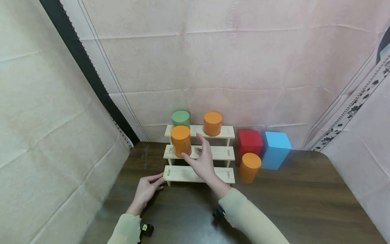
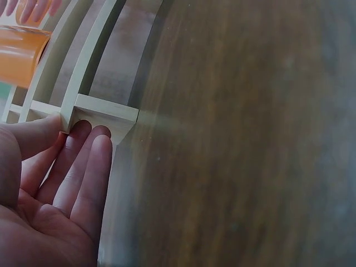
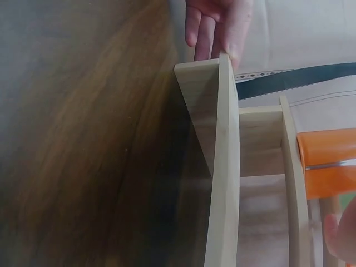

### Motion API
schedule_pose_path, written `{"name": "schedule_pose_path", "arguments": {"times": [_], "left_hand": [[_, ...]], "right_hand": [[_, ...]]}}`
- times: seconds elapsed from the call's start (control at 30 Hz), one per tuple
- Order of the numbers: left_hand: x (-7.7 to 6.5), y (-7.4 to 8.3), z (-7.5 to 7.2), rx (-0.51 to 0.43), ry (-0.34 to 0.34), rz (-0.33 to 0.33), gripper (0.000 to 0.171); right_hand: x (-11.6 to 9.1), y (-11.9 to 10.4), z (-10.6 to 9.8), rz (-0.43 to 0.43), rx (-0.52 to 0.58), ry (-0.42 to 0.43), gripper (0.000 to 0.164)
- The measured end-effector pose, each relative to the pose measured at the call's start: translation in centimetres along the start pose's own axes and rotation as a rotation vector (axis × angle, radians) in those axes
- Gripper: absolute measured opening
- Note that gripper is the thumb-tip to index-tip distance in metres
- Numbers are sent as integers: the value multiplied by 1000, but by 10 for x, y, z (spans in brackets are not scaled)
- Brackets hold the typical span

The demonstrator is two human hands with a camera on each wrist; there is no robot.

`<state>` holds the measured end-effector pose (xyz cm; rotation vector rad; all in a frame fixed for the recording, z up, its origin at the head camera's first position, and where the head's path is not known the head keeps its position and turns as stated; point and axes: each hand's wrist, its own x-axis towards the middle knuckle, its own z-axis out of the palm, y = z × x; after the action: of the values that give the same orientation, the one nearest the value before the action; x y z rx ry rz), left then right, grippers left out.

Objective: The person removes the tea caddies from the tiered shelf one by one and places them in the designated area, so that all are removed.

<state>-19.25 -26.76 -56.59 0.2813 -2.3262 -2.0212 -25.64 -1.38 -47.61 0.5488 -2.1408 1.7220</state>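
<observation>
My left hand (image 1: pixel 145 190) pinches the left end of the lowest step of a pale wooden three-step rack (image 1: pixel 182 173), thumb on top and fingertips beneath the edge, as the left wrist view shows. An orange cylinder (image 1: pixel 180 139) stands upright on the left part of the middle step. Right beside it is my right hand (image 1: pixel 203 164), thumb and fingers spread apart, the thumb tip at the cylinder's lower right side. On the top step a green cylinder (image 1: pixel 181 117) stands at left, partly hidden behind the orange one, and a second orange cylinder (image 1: pixel 212 123) at right.
Right of the rack stand a red block (image 1: pixel 250 142), a blue block (image 1: pixel 277 149) and a third orange cylinder (image 1: pixel 250 167), close together on the dark wooden table (image 1: pixel 304 203). Pale cloth (image 1: pixel 231 67) hangs behind the table and at both sides.
</observation>
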Motion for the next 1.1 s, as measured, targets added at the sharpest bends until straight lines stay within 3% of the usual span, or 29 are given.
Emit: {"name": "schedule_pose_path", "arguments": {"times": [0.37, 0.77, 1.1], "left_hand": [[2, 0, 0, 3, 5, -5, 30], [2, 0, 0, 8, -2, -6, 30], [1, 1, 0, 15, -6, -7, 31]], "right_hand": [[12, -1, 20, 6, -68, 35, 95], [16, -4, 32, 78, -5, 73, 98], [17, -7, 39, 92, -21, 92, 97]]}}
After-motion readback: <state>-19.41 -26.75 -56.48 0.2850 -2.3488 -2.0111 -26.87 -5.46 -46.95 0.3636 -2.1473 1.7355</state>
